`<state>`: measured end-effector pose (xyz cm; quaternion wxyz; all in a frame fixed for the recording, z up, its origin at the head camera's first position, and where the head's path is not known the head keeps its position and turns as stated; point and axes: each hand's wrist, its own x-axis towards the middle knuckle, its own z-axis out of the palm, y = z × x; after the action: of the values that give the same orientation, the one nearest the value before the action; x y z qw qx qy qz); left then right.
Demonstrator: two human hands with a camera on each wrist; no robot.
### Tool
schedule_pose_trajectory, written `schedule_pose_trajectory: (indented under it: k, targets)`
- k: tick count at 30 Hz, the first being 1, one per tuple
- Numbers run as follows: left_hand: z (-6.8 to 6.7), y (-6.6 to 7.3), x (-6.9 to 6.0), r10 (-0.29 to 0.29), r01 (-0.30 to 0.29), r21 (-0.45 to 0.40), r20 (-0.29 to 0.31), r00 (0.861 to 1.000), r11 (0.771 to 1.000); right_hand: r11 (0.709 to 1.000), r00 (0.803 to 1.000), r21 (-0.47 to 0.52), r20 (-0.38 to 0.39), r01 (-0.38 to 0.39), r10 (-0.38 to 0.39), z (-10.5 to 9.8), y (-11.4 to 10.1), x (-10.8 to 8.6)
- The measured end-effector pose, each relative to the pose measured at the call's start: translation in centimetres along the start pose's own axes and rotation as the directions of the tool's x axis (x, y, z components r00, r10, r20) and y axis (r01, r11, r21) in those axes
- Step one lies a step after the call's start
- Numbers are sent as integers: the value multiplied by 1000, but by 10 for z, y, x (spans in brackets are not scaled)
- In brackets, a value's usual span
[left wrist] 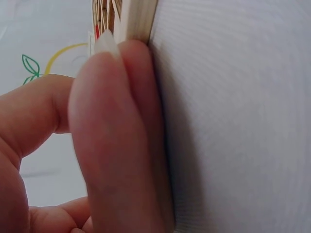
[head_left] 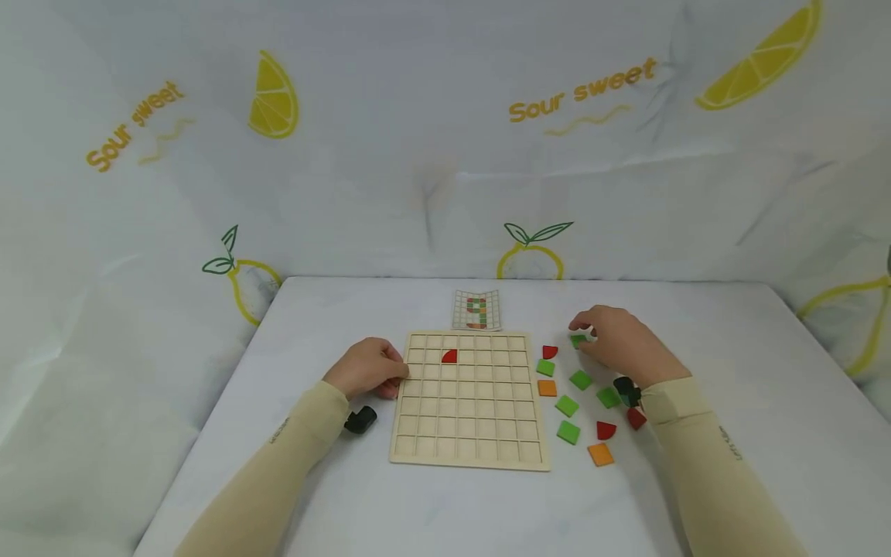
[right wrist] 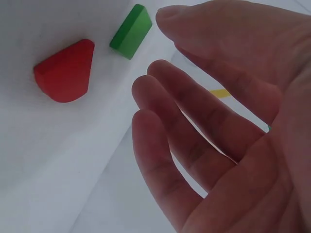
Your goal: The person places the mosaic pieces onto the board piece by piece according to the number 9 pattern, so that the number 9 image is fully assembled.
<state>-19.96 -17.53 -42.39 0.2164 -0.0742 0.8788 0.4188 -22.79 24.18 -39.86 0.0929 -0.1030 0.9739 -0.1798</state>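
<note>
A square wooden grid board (head_left: 469, 467) lies on the table with one red quarter-round piece (head_left: 450, 357) in an upper-left cell. At the board's left edge, my left hand (head_left: 369, 368) holds the rim; the left wrist view shows thumb and finger (left wrist: 116, 126) against the wooden side. My right hand (head_left: 619, 340) is over the right side, fingers loosely bent, its fingertips around a green tile (head_left: 578, 340); whether they touch it is unclear. In the right wrist view the hand (right wrist: 233, 116) is beside a green piece (right wrist: 131, 31) and a red piece (right wrist: 65, 70).
A small pattern card (head_left: 476, 311) lies behind the board. Right of the board are scattered several green tiles (head_left: 568, 432), orange tiles (head_left: 601, 454) and red quarter-round pieces (head_left: 606, 430). A white cloth with lemon prints hangs behind the table.
</note>
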Motion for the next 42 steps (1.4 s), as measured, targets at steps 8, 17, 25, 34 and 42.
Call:
schedule_pose_trajectory:
  k: [8,17,25,34,42]
  targets:
    - [-2,-3,-3,-2,2,-25,0,1000,1000,1000,999,8,33,-17,17,3,1,8]
    - [-1,-3,-5,11,-11,-20,-4,1000,1000,1000,1000,-12,14,1,0,10,4,11]
    - [-2,-4,-4,18,-18,-19,-10,1000,1000,1000,1000,-24,-8,14,-15,9,6,12]
    - [1,-4,0,33,-34,-26,-11,999,999,1000,1000,-25,7,17,-17,10,9,12]
    - [1,-2,0,36,-36,-23,-17,999,999,1000,1000,-23,4,10,-10,9,8,11]
